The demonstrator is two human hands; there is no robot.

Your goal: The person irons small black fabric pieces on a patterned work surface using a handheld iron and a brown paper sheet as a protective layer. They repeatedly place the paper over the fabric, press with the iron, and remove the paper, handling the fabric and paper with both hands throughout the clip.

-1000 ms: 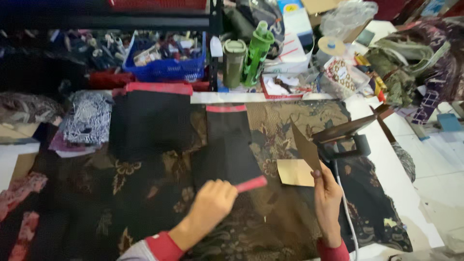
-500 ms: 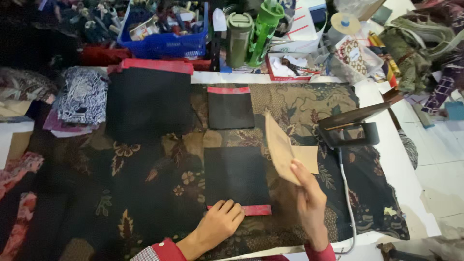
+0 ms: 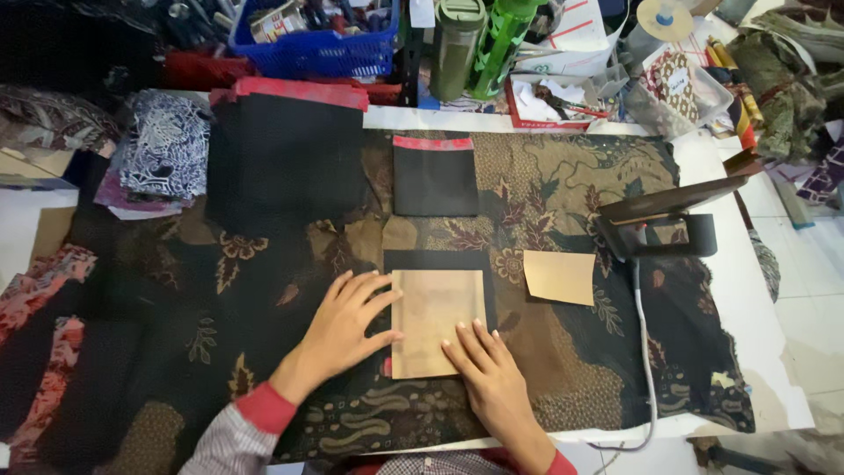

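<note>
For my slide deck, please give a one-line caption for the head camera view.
Left hand and right hand press a tan card template flat onto a black fabric piece on a batik-covered table.

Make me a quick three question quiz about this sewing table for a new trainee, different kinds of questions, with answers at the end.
1. True or false: the tan card template lies on a black fabric piece.
2. Which hand presses the template's lower right part? A) left hand B) right hand
3. Fill in: a second, smaller tan card lies to the template's ____ .

Key
1. True; black fabric shows along its top edge.
2. B; the left hand rests at its left edge.
3. Right, near the iron on the patterned cloth.
</note>
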